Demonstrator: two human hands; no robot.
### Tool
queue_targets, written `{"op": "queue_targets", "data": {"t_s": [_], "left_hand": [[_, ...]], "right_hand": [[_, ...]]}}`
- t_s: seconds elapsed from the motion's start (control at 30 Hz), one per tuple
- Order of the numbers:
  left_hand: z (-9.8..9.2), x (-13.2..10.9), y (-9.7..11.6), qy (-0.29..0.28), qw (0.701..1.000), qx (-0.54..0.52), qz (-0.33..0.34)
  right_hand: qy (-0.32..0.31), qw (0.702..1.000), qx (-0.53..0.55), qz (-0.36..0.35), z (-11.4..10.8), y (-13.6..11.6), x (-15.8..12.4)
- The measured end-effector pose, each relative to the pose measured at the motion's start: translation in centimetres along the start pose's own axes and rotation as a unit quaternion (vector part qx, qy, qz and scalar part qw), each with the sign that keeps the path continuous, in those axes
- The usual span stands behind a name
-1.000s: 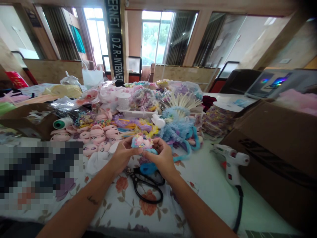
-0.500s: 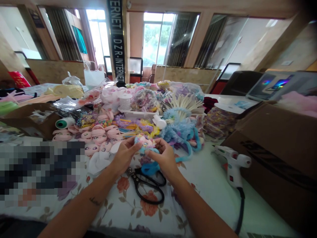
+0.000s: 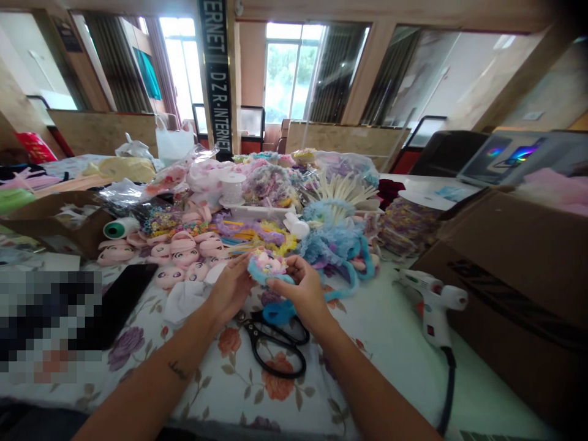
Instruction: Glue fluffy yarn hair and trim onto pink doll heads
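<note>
A small plush doll head (image 3: 271, 261) with a painted face and pastel trim is held between my two hands above the table. Its lower edge carries a fluffy light-blue strip (image 3: 281, 279), and a length of this blue runs off to the right. My left hand (image 3: 233, 283) is closed on the head's left side, some fingers hidden behind it. My right hand (image 3: 304, 286) pinches the right side, its thumb on the blue strip. Just below lie black-handled scissors (image 3: 278, 350), beside a brighter blue fluffy piece (image 3: 279, 312).
Several pink plush doll heads (image 3: 184, 250) sit left of my hands, near a black phone (image 3: 117, 306). Blue ruffled trim (image 3: 328, 242) is heaped behind. A white glue gun (image 3: 434, 306) with a cord stands right, next to a cardboard box (image 3: 514, 269). Part of the left is pixelated.
The doll head has turned a little and shows more of its front. My left thumb has come off its face. My right hand keeps its pinch.
</note>
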State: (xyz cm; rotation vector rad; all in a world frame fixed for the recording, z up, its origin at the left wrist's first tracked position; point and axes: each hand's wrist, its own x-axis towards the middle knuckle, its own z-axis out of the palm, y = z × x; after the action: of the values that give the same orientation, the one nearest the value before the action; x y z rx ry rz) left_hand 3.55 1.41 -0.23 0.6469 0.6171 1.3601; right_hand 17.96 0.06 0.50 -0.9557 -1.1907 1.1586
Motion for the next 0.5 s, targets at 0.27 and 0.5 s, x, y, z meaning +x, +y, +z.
{"op": "queue_targets", "data": {"t_s": [0.27,0.5], "left_hand": [[0.0,-0.2,-0.2,0.021,1.000,-0.008,-0.018],[0.2,-0.1,0.9,0.000,0.973,0.201,0.117]], "right_hand": [[-0.003,1.000,-0.015,-0.010,0.0,0.1,-0.5],[0.042,0.998,-0.036,-0.025,0.1,0.0,0.0]]}}
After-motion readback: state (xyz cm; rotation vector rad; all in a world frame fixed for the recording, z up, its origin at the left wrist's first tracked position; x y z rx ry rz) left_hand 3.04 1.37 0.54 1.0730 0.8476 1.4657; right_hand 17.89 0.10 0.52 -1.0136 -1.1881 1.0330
